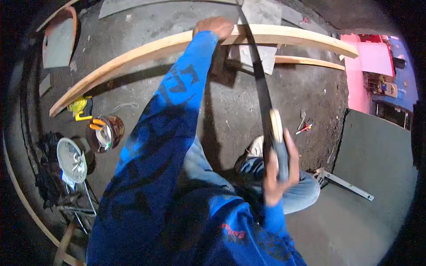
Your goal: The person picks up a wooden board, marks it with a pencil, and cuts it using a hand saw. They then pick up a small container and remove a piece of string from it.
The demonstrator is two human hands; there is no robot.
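Rough concrete floor [230,111] lay beneath us; our left hand [214,27] pressed closed on the wooden plank [146,51], our right hand [278,170] gripped the handsaw [262,88] across it.

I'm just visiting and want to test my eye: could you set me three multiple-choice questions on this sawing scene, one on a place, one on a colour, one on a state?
1. Where does the left hand rest?
A. on the wooden plank
B. on the metal square
C. on the floor

2. What colour are the sleeves?
A. red
B. blue
C. white

3. How is the right hand?
A. open and empty
B. closed on the saw handle
C. flat on a knee

Answers: 1 A, the fingers lie on the plank's edge; 2 B, both arms show blue; 3 B, it grips the handle.
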